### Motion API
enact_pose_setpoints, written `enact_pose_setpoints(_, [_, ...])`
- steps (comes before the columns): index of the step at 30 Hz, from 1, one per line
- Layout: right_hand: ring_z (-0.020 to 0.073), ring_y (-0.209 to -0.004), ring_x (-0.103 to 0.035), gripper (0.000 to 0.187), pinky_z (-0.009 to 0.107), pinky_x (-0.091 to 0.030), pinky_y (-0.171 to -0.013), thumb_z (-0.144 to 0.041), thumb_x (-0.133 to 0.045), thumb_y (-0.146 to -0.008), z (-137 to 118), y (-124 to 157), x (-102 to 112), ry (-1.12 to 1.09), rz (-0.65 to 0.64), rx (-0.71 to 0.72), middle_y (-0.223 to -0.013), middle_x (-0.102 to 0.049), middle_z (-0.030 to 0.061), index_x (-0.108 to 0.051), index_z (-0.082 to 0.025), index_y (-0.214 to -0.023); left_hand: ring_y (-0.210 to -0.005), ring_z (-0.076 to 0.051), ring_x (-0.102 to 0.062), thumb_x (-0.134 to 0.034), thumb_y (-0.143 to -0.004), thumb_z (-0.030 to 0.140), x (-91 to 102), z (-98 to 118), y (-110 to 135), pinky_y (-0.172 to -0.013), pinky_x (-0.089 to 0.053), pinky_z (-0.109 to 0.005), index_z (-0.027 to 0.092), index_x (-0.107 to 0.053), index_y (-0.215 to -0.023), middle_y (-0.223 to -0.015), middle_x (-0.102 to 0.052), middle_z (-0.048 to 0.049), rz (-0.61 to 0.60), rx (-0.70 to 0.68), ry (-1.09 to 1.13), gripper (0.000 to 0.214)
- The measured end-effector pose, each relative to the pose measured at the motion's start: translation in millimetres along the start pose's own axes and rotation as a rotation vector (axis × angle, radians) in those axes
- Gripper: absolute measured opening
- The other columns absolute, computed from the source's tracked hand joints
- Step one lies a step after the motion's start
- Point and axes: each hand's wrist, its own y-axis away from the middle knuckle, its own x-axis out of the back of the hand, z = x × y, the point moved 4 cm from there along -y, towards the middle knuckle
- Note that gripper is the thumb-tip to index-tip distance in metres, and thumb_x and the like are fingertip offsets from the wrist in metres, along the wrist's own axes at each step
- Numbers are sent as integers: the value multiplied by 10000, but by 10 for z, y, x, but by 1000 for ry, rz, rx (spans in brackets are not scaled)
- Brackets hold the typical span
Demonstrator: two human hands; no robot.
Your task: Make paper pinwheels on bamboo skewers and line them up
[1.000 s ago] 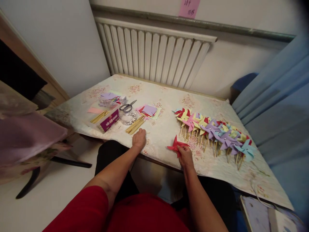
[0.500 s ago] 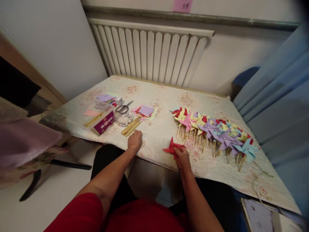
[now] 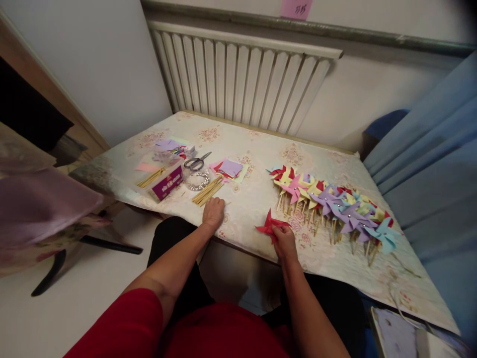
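My right hand (image 3: 285, 241) pinches a red paper pinwheel (image 3: 269, 223) just above the table's front edge. My left hand (image 3: 213, 213) is closed over the cloth, right in front of a bundle of wooden sticks (image 3: 207, 192). A thin pale stick end (image 3: 228, 203) pokes out past its fingers; the rest is hidden. Behind the bundle are a clear round dish of small shiny pieces (image 3: 197, 180), scissors (image 3: 197, 162) and stacked coloured paper squares (image 3: 230, 168). Finished pinwheels on sticks (image 3: 328, 199) lie in a long row to the right.
A purple-and-white box (image 3: 167, 186) with sticks beside it stands at the left, near more folded paper (image 3: 166, 145). The flowered tablecloth (image 3: 257, 149) reaches back to a radiator (image 3: 238, 74). A blue curtain (image 3: 428, 149) borders the right side; a draped chair (image 3: 48, 209) stands left.
The view has shifted slightly, so everything sits a little further right. Both hands keep nearly the same places on the table, the right one still with the red pinwheel.
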Motion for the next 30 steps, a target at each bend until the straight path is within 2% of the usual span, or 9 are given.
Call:
enact_pose_setpoints(3, [97,-485,-563,326,212,-477,-476,-329,-852,-551,-31,23,-10,-23,69,-30,-548,-599,-58,-569,-184,-621,-1125,-289,-522,-332,-954,134,21,27,2,-974,-396,-425,124,-624,-1078,-1121,-611,-182,-32,-13,52,318])
enact_pose_setpoints(8, [114,-477,-569,319,229,-484,-465,-322,-864,-511,-109,60,-72,-24,93,-25,-541,-614,-47,-595,-189,-621,-1108,-271,-584,-391,-894,54,70,57,-89,-946,-442,-393,98,-627,-1057,-1124,-641,-197,-115,4,158,290])
enact_pose_setpoints(14, [115,-511,-575,289,237,-485,-510,-315,-852,-534,-112,71,-88,-5,100,-18,-571,-625,-38,-608,-188,-623,-1013,-254,-657,-547,-776,34,66,82,-313,-867,-489,-346,132,-604,-866,-1006,-690,-161,-198,22,416,145])
enact_pose_setpoints(17, [105,-513,-556,303,225,-459,-508,-316,-848,-546,-72,55,-55,-4,115,-21,-566,-604,-46,-580,-189,-605,-796,-170,-674,-487,-834,84,15,173,-438,-727,-509,-278,155,-558,-830,-859,-696,-95,-235,13,630,100])
enact_pose_setpoints(20, [83,-475,-497,318,210,-415,-479,-311,-846,-562,-53,45,-15,15,134,4,-533,-550,-73,-553,-194,-601,-608,-88,-601,-434,-873,132,-18,305,-541,-593,-468,-205,159,-523,-869,-766,-664,-33,-263,-4,871,93])
enact_pose_setpoints(22, [77,-461,-476,318,206,-400,-469,-311,-847,-569,-54,50,-2,35,147,11,-522,-532,-83,-554,-194,-609,-544,-57,-530,-472,-839,135,-16,375,-596,-513,-396,-176,150,-524,-881,-760,-637,-17,-284,11,1209,69])
enact_pose_setpoints(25, [85,-485,-515,302,209,-428,-494,-316,-849,-574,-66,65,-14,43,151,2,-554,-577,-69,-581,-194,-642,-488,-34,-431,-566,-754,145,20,421,-669,-428,-252,-171,128,-571,-946,-769,-609,-5,-338,50,1740,193])
enact_pose_setpoints(27, [90,-506,-543,291,212,-452,-518,-308,-853,-572,-74,76,-27,26,157,-5,-587,-616,-56,-601,-194,-663,-466,-30,-387,-607,-739,180,57,407,-713,-411,-189,-173,125,-588,-993,-740,-596,5,-352,65,1883,260])
enact_pose_setpoints(30, [92,-519,-566,287,212,-471,-533,-292,-867,-555,-77,90,-32,16,184,-23,-604,-645,-42,-625,-188,-668,-437,-26,-346,-639,-725,203,99,354,-762,-407,-136,-175,131,-579,-965,-675,-576,21,-367,118,1988,258])
